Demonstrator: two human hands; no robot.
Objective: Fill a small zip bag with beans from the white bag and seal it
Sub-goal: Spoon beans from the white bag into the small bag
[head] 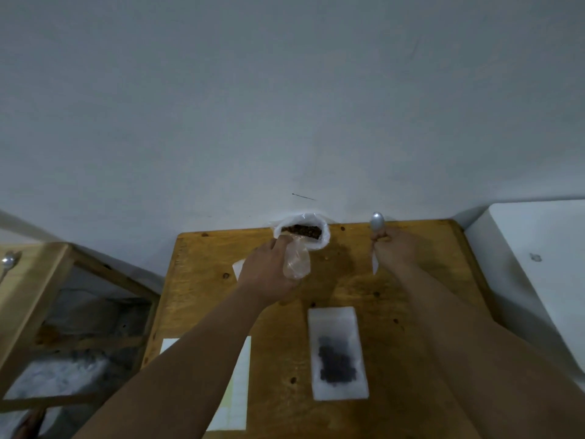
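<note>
**Two hands at a wooden bench, one holding a small clear bag, the other a spoon**

The view looks down from head height onto a yellow-brown wooden bench (285, 321) set against a pale wall. At the bench's far edge stands the white bag (318, 245), its mouth open and brown beans (302, 231) showing inside.

The left hand (269, 270) is just in front of the white bag. Its fingers are curled round a small clear zip bag (297, 261), which hangs crumpled, its top near the white bag's rim.

The right hand (395, 251) is off to the right, apart from the white bag. Its fingers are closed round the handle of a spoon (377, 222), whose silver bowl points toward the wall.

Nearer the viewer, between the two forearms, a second zip bag (338, 353) lies flat on the bench with dark beans inside. A white sheet of paper (240, 391) lies partly under the left forearm.
</note>
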